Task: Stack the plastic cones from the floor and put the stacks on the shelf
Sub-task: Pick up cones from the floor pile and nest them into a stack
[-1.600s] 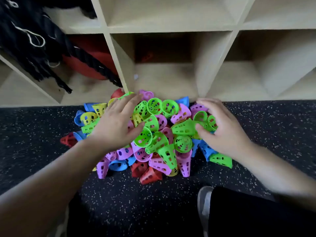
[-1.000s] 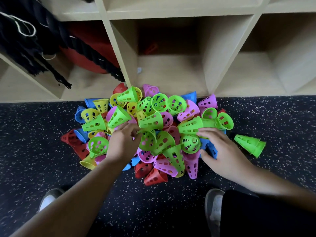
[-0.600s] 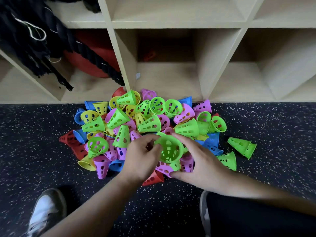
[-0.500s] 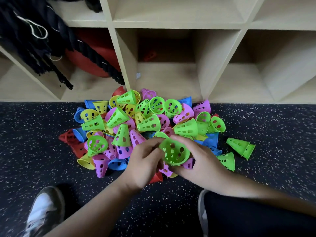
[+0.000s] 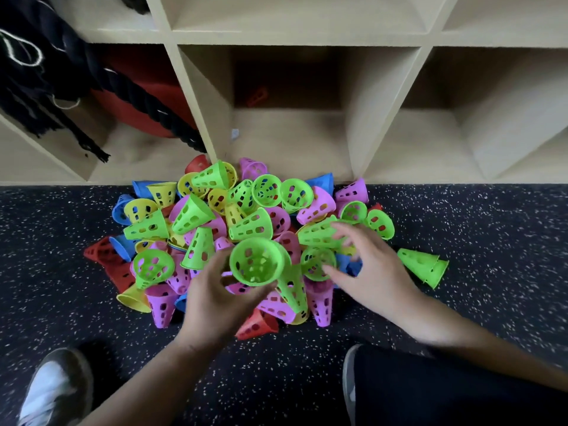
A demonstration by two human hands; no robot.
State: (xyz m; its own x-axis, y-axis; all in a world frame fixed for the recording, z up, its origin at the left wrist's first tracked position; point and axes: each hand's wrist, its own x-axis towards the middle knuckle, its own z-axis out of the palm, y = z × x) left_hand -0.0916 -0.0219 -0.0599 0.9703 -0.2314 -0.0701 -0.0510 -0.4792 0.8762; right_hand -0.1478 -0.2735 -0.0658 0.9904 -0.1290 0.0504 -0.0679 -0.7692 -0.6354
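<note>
A heap of perforated plastic cones [image 5: 246, 222] in green, pink, yellow, blue and red lies on the dark speckled floor in front of the wooden shelf [image 5: 381, 106]. My left hand [image 5: 215, 299] holds a green cone [image 5: 256, 261], its wide mouth turned up toward me, just above the heap's near side. My right hand [image 5: 368, 265] hovers with spread fingers over green cones at the heap's right part, one lying on its side [image 5: 319, 233]. It is motion-blurred and holds nothing.
A short stack of green cones [image 5: 425, 265] lies apart on the floor to the right. The left shelf cubby holds a red ball [image 5: 135, 106] and thick black rope [image 5: 144, 96]. My shoes [image 5: 49, 392] and dark trouser leg [image 5: 430, 392] are at the bottom.
Both hands had met on the green cone. My right hand has let go and moved right over the heap, while my left hand keeps the cone.
</note>
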